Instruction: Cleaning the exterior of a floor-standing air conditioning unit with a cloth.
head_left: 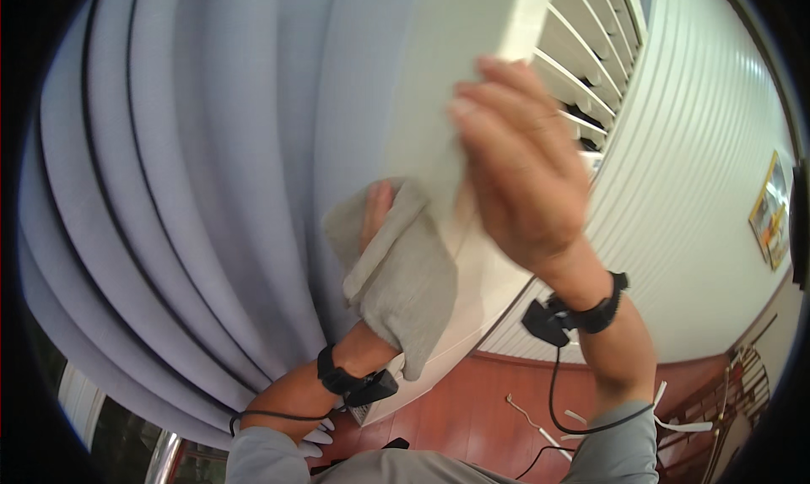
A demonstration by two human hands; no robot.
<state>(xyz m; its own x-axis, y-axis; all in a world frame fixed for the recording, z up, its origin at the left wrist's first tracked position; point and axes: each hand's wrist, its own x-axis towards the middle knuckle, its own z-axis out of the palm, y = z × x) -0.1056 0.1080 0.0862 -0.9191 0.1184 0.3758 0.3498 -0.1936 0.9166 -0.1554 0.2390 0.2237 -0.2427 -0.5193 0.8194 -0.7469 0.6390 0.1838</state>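
Note:
A grey cloth [413, 281] is draped over my left hand [377, 216], covering most of it; a couple of fingers show along a fold. The cloth lies against the pale side of a tall white cabinet-like unit [447, 87]. My right hand [527, 167] is raised at the edge of this unit, just left of its slatted front [582, 70]. Its fingers are stretched out and slightly blurred, with nothing in them. Whether it touches the edge I cannot tell. Each wrist wears a black strap with a small device and a cable.
A grey-blue curtain [228, 146] hangs in deep folds at the left, close to the unit. At the right runs a white ribbed wall [683, 163] with a framed picture [769, 212]. White strips [553, 442] lie on the reddish floor [456, 412], near a brown wooden rack-like piece [734, 400].

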